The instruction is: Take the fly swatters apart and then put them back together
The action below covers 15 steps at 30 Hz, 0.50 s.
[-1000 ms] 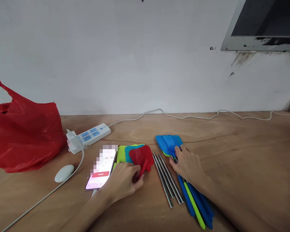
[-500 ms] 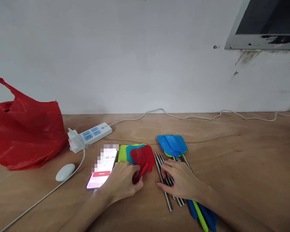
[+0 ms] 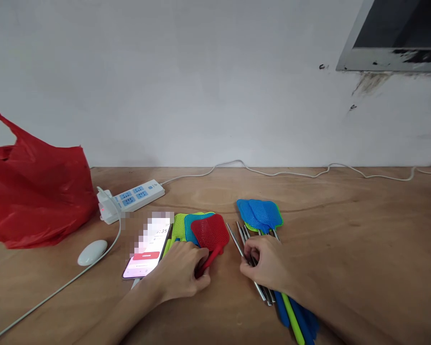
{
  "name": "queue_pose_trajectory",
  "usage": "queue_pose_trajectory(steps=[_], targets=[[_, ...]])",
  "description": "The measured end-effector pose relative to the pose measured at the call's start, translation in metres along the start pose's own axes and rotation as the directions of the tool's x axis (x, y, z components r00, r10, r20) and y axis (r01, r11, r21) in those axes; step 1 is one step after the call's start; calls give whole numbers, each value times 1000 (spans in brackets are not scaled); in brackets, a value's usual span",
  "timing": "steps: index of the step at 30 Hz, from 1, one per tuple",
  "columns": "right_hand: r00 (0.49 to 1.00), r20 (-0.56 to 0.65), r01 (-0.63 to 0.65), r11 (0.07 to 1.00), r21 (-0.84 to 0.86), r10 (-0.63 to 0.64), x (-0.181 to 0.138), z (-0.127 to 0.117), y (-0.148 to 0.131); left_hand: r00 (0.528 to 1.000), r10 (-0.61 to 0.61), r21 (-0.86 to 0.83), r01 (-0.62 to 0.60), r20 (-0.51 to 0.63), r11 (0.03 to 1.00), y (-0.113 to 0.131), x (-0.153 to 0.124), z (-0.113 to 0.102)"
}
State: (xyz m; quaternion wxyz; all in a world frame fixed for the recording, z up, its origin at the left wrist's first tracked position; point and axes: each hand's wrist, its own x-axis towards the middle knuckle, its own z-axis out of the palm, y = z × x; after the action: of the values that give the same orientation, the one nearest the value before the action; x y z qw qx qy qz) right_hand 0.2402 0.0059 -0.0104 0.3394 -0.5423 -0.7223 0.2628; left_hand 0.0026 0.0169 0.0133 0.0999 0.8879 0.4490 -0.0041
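Observation:
My left hand (image 3: 185, 269) is closed around the narrow neck of a red fly swatter head (image 3: 211, 232). Under that head lie a teal swatter head (image 3: 191, 229) and a lime-green one (image 3: 179, 225), overlapping. To the right, my right hand (image 3: 269, 262) has its thumb and fingers curled round loose metal rods (image 3: 234, 238); how many it grips is hidden. Just beyond it, blue fly swatters (image 3: 260, 213) lie stacked with metal shafts, a green edge showing below them. Blue and lime-green handles (image 3: 293, 318) stick out beneath my right forearm.
A lit phone (image 3: 149, 249) lies left of my left hand. Farther left are a white power strip (image 3: 143, 192) with a plugged charger, a white mouse-shaped object (image 3: 92, 252), a cable and a red plastic bag (image 3: 39, 191). A white cord (image 3: 280, 173) runs along the wall.
My right hand's fingers have closed in on the metal rods, and the rods have shifted and bunched together. My left hand keeps its hold on the red swatter head.

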Motion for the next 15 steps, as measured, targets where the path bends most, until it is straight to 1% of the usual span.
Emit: queue_pose_trajectory(steps=[3, 6, 9, 11, 14, 15], targets=[[997, -12, -75, 966, 246, 81, 6, -5, 5, 1000, 19, -38, -19, -5, 999, 2, -2, -1], [986, -2, -149, 873, 464, 170, 10, -10, 6, 999, 38, -72, -38, -10, 997, 6, -3, -2], [977, 20, -182, 778, 601, 214, 11, -13, 1, 998, 62, -102, -64, -16, 993, 8, -3, -2], [971, 29, -187, 686, 703, 235, 11, -14, -2, 997, 75, -122, -78, -25, 989, 9, -3, -1], [966, 66, -186, 497, 847, 250, 10, -13, -5, 996, 88, -150, -91, -31, 985, 8, -2, 1], [966, 77, -184, 451, 874, 246, 10, -12, -5, 995, 90, -155, -94, -34, 983, 7, -2, 2]])
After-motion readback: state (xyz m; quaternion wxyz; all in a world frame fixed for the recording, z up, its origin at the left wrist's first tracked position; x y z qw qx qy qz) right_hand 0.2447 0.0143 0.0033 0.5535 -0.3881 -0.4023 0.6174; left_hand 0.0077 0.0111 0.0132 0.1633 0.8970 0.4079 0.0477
